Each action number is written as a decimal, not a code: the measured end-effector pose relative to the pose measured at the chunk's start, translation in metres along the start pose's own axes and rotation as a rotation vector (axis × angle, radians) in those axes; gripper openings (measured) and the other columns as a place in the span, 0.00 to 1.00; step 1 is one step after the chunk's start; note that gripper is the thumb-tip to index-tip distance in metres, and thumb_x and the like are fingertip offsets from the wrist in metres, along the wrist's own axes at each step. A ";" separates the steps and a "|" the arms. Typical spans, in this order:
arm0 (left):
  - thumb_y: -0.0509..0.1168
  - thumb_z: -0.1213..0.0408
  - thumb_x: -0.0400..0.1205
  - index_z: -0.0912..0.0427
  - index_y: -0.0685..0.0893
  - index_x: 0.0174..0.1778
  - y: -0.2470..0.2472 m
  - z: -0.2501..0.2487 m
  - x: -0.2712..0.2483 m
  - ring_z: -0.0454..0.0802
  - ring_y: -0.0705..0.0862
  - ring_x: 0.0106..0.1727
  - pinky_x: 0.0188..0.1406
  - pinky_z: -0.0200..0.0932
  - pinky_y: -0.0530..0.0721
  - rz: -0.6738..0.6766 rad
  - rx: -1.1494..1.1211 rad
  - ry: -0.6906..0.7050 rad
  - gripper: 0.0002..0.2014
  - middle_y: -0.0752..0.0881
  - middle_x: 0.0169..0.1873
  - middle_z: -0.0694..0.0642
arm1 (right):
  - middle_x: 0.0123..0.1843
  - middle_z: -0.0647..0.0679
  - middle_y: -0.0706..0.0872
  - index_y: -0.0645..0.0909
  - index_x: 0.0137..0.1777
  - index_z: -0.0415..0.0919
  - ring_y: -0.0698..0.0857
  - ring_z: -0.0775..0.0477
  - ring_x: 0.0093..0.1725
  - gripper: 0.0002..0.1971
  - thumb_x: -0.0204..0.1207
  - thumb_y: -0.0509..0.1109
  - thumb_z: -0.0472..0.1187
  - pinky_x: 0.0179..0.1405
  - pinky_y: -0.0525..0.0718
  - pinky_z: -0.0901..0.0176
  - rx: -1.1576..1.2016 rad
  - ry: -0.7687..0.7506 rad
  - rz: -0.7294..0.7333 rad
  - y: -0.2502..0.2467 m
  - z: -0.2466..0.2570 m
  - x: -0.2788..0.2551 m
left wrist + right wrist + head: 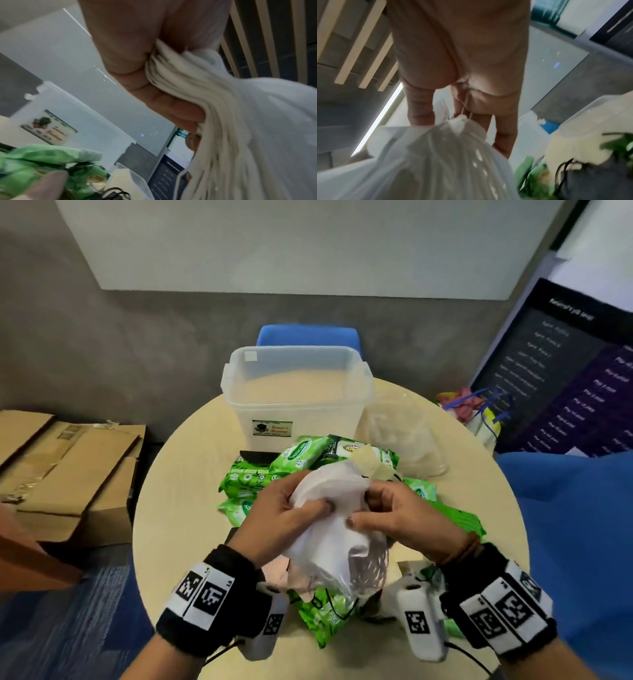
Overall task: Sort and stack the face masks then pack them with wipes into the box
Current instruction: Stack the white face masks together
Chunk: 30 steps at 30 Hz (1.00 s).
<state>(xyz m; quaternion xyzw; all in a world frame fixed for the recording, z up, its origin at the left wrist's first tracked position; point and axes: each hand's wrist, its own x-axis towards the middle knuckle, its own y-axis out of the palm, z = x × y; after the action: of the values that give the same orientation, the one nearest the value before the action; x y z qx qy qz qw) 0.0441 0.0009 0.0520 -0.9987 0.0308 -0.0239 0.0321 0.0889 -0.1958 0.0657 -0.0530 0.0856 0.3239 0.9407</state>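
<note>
A stack of white face masks (325, 529) is held over the table's middle by both hands. My left hand (308, 501) grips its left edge, thumb on top; the left wrist view shows the fingers (171, 102) curled round the layered white masks (231, 115). My right hand (363, 508) pinches the right edge, and the white masks (436, 155) hang from its fingers (419, 111). Several green wipe packs (274, 470) lie under and around the hands. A beige mask (371, 460) and a pink mask (277, 573) lie among them. The clear plastic box (294, 392) stands behind, open.
The round table (178, 508) has a clear lid (404, 433) right of the box. Blue chairs stand behind (308, 335) and at right (575, 508). Cardboard boxes (68, 460) sit on the floor at left. A dark banner (565, 378) leans at the right.
</note>
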 end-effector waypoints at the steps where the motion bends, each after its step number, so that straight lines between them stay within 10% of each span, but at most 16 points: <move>1: 0.72 0.53 0.65 0.50 0.89 0.54 0.006 -0.002 0.007 0.54 0.90 0.48 0.46 0.54 0.89 0.003 -0.002 0.002 0.20 0.92 0.47 0.54 | 0.50 0.49 0.92 0.82 0.60 0.36 0.89 0.54 0.49 0.19 0.67 0.74 0.30 0.47 0.85 0.64 0.007 -0.017 -0.031 -0.007 -0.002 -0.002; 6: 0.75 0.54 0.68 0.52 0.86 0.58 0.050 -0.006 0.061 0.53 0.91 0.50 0.51 0.59 0.89 0.114 0.029 -0.061 0.22 0.92 0.50 0.53 | 0.56 0.40 0.90 0.80 0.63 0.30 0.88 0.46 0.53 0.23 0.66 0.75 0.30 0.48 0.86 0.59 0.144 -0.019 -0.208 -0.054 -0.007 -0.012; 11: 0.69 0.41 0.74 0.57 0.87 0.49 0.104 -0.011 0.134 0.44 0.88 0.38 0.40 0.43 0.86 0.219 0.224 -0.078 0.22 0.91 0.40 0.53 | 0.53 0.40 0.91 0.82 0.59 0.32 0.90 0.42 0.51 0.16 0.70 0.72 0.28 0.44 0.87 0.57 0.199 0.014 -0.337 -0.121 -0.011 -0.012; 14: 0.57 0.42 0.85 0.60 0.79 0.34 0.132 -0.006 0.190 0.41 0.72 0.26 0.28 0.39 0.70 0.138 0.356 -0.136 0.24 0.76 0.25 0.52 | 0.54 0.39 0.90 0.83 0.58 0.32 0.88 0.35 0.56 0.17 0.68 0.76 0.30 0.52 0.87 0.50 0.182 0.025 -0.434 -0.166 -0.013 -0.001; 17: 0.59 0.52 0.86 0.60 0.77 0.31 0.152 0.010 0.252 0.53 0.78 0.33 0.34 0.44 0.75 -0.006 0.466 -0.290 0.21 0.78 0.27 0.53 | 0.52 0.35 0.90 0.83 0.56 0.31 0.89 0.34 0.52 0.12 0.73 0.71 0.26 0.51 0.87 0.45 0.243 0.050 -0.542 -0.214 -0.019 0.012; 25: 0.55 0.62 0.87 0.65 0.78 0.67 0.167 0.059 0.340 0.61 0.80 0.68 0.63 0.47 0.78 0.068 1.132 -0.642 0.16 0.79 0.68 0.63 | 0.50 0.40 0.91 0.85 0.51 0.37 0.88 0.35 0.53 0.08 0.74 0.71 0.29 0.60 0.83 0.35 0.238 0.110 -0.633 -0.294 -0.057 0.069; 28: 0.56 0.66 0.88 0.51 0.71 0.35 0.164 0.061 0.347 0.54 0.83 0.49 0.41 0.39 0.76 0.170 1.226 -0.701 0.14 0.81 0.50 0.61 | 0.50 0.40 0.91 0.84 0.52 0.37 0.88 0.36 0.53 0.09 0.72 0.74 0.32 0.60 0.83 0.33 0.237 0.126 -0.645 -0.309 -0.068 0.092; 30: 0.56 0.67 0.88 0.52 0.59 0.30 0.166 0.056 0.351 0.47 0.67 0.29 0.34 0.38 0.69 0.205 1.274 -0.750 0.20 0.66 0.31 0.55 | 0.50 0.40 0.91 0.84 0.52 0.37 0.88 0.36 0.53 0.09 0.72 0.74 0.32 0.59 0.84 0.37 0.231 0.126 -0.658 -0.316 -0.070 0.101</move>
<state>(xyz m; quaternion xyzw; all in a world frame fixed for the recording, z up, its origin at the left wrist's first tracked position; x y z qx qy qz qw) 0.3867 -0.1834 0.0011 -0.7199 0.0909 0.3084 0.6151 0.3539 -0.3935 -0.0088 0.0094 0.1578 -0.0123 0.9873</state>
